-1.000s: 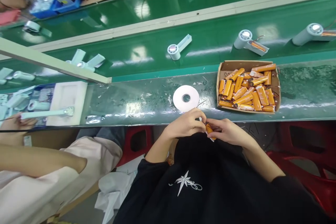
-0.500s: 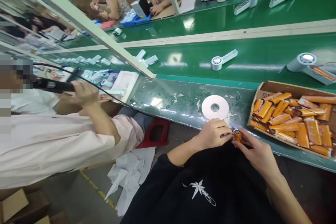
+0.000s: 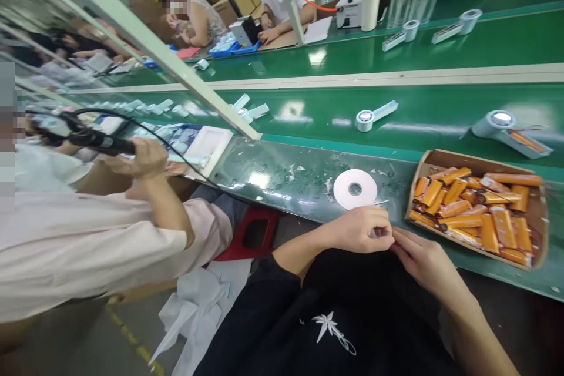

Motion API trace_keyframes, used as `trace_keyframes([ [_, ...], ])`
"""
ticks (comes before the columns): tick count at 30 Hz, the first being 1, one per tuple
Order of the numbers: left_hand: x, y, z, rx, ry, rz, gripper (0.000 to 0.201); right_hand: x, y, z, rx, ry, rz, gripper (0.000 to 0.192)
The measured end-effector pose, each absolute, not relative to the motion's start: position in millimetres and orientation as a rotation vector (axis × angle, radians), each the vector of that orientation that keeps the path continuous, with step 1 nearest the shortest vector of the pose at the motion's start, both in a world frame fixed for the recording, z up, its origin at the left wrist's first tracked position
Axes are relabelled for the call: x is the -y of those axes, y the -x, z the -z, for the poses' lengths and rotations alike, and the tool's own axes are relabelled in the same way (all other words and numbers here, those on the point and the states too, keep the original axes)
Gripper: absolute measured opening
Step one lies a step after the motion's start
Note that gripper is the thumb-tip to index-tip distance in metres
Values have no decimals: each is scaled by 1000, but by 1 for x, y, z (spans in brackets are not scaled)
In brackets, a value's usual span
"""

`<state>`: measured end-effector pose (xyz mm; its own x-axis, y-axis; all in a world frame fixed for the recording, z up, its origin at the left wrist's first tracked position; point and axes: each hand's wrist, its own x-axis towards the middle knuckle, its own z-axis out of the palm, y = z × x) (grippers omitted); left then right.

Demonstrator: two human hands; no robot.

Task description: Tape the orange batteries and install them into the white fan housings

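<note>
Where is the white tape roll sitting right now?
In the head view the white tape roll lies flat on the bench edge, just beyond the left hand and left of the cardboard box of orange batteries.

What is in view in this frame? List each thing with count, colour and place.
cardboard box: one, brown, on the bench right of the hands.
batteries: many, orange, piled in the box.
tape roll: one, white, flat on the bench above the hands.
fan bodies: several, pale, on the green belts.
co-worker's hand: one, at left, gripping a black tool.
red stool: one, under the bench.
left hand: closed on something small and hidden, meeting the right hand.
right hand: fingertips at the left hand.
</note>
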<state>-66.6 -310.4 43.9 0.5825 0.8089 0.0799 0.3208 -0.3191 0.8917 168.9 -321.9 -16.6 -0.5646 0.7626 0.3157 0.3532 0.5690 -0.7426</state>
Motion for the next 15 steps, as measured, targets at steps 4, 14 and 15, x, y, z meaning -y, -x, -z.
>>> trace_keyframes([
  [4,252,59,-63,-765,-2000,-728,28,308,-179,10,1493,1029,-1098,25],
  [14,36,71,-21,-1937,-2404,-44,45,303,-237,-10,665,930,-1139,45],
  [15,30,75,-17,-1883,-2430,-17,41,306,-243,-16,675,953,-1125,45],
])
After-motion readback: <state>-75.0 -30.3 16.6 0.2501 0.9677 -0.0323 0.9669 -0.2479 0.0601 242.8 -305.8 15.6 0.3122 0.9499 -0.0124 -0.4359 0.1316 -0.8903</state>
